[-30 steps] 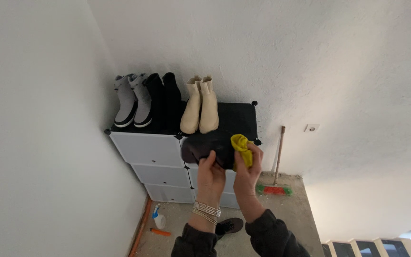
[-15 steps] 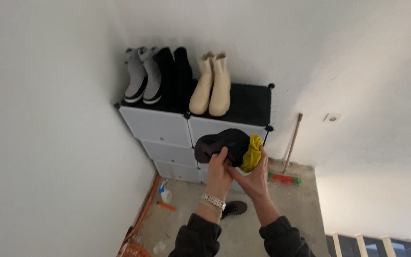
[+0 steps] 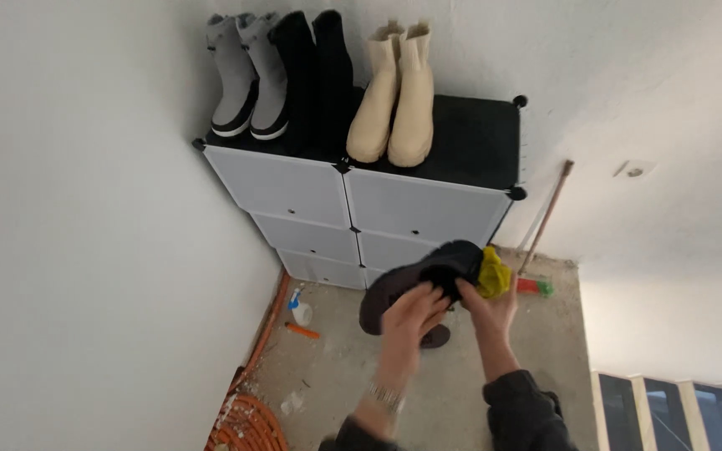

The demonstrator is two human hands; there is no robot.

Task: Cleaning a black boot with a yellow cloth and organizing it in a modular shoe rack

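Ahead of me the white cube cabinet stands in the corner, with grey boots, black boots and cream boots on top. Below it, over the concrete floor, my left hand grips a dark shoe, fingers curled on it. My right hand seems closed on a yellow cloth against the shoe, though blur hides the fingers.

Black shoe, yellow cloth, cream boots
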